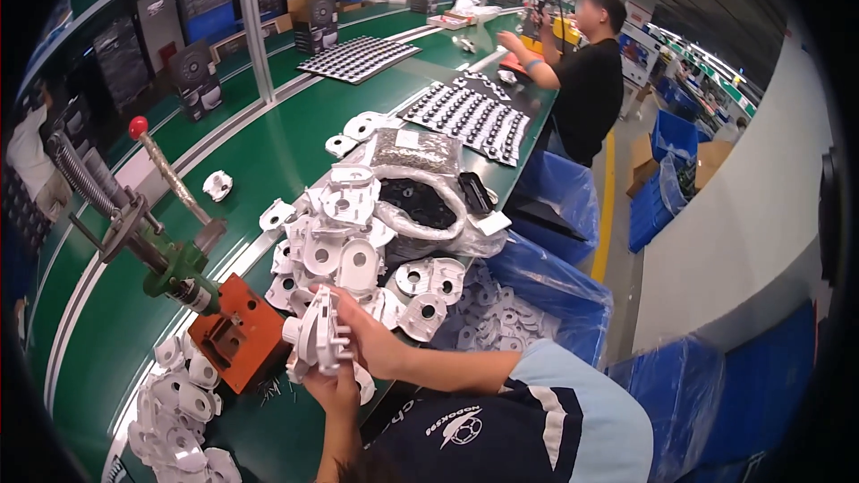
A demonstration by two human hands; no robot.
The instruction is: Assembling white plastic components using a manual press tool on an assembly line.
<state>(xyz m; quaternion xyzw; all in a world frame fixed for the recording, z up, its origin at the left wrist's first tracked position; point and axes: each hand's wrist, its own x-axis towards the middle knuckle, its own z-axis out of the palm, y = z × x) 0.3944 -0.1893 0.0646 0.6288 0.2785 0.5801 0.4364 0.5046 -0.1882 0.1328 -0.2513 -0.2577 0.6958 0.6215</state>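
Right hand (371, 340) and left hand (333, 386) closed around a white housing (322, 335), just beside the orange fixture (268, 331).
Loose finger hold could drop it on the tabletop (277, 156); unstable piled housings (344, 255) could slide onto the fixture if bumped.

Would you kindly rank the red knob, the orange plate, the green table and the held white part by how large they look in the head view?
1. Green table
2. Orange plate, only somewhat larger-looking than the next
3. White part, perhaps enlarged by nearness to the camera
4. Red knob
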